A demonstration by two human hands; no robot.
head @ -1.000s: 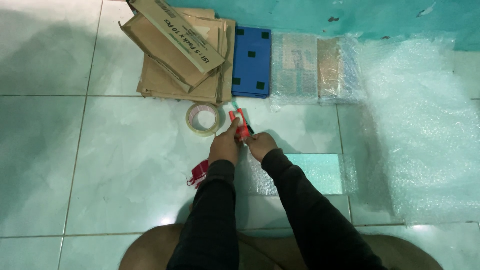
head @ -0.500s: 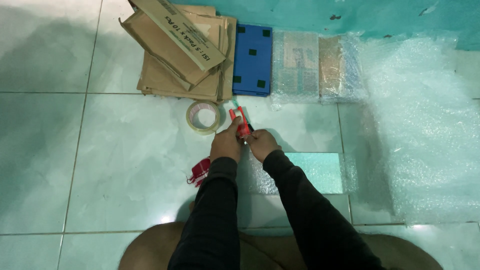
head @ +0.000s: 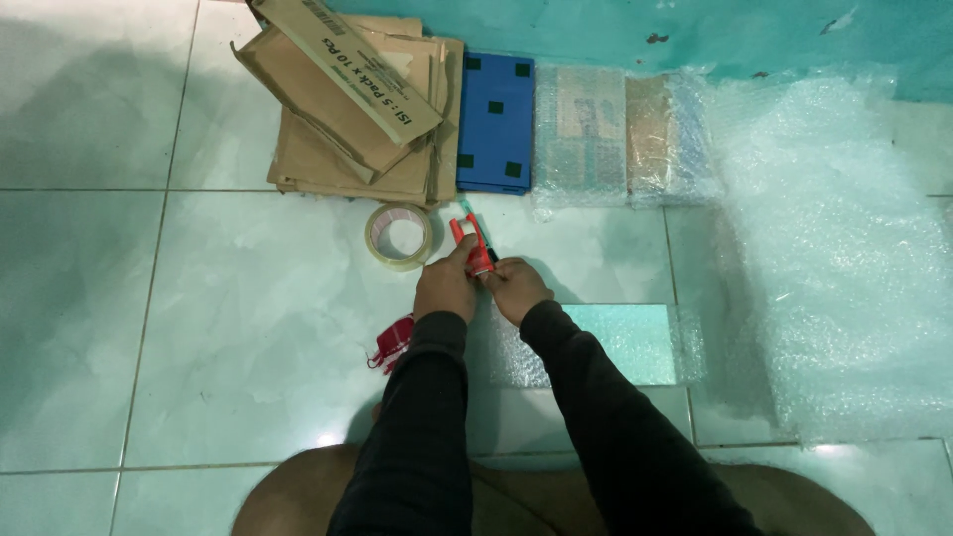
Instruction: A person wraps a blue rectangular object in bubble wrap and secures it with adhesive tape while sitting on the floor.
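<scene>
- Fingers: those of the left hand and the right hand are pressed together around one small red tool, seemingly a cutter with red handles; its tip points away from the person, toward the wall.
- Step in hand, as judged: the tool is gripped by both hands at the far edge of a bubble-wrapped flat parcel lying on the floor beneath the forearms; whether it cuts or merely rests there cannot be told.
- Next move, as judged: calls for a steady line along the wrap's edge, keeping the fingers off the blade.
- Just beside the left hand: a roll of clear tape, lying flat.
- By the left forearm: a red cloth scrap.
- Far edge: a stack of brown cardboard sleeves, a blue panel, a bubble-wrapped bundle, all near the teal wall.
- Right side: a loose bubble wrap sheet, closing off that side.
- Open room: bare tiles to the left.
</scene>
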